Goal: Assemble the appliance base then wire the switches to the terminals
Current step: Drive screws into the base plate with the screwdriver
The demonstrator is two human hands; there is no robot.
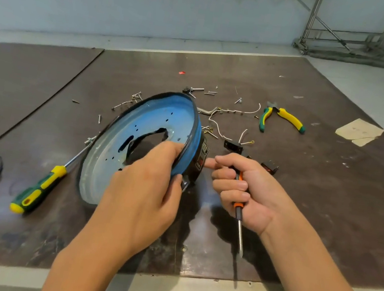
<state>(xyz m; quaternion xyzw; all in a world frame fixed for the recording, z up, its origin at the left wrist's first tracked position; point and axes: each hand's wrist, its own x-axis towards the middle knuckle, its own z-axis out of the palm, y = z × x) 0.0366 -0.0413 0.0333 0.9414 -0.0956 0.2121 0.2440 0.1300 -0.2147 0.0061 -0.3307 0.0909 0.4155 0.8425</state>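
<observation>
Appliance base (135, 146), tilted on its rim near the desk's (325, 216) middle, front of centre. Left hand (147, 183) grips the base's rim, fingers hooked inside. Right hand (242, 188) is closed around a small screwdriver (240, 224), tip pointing toward the front edge, forefinger touching the base's black side. Risks: the tilted base may slip or roll from a one-handed hold; loose screws (127, 103) and switches (269, 167) behind it could be knocked away.

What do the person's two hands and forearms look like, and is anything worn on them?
Both hands, the left hand and the right hand, are bare: no gloves, rings or watch visible. Forearms are uncovered, with no sleeves in view. Fingernails on the fingers are short.
</observation>
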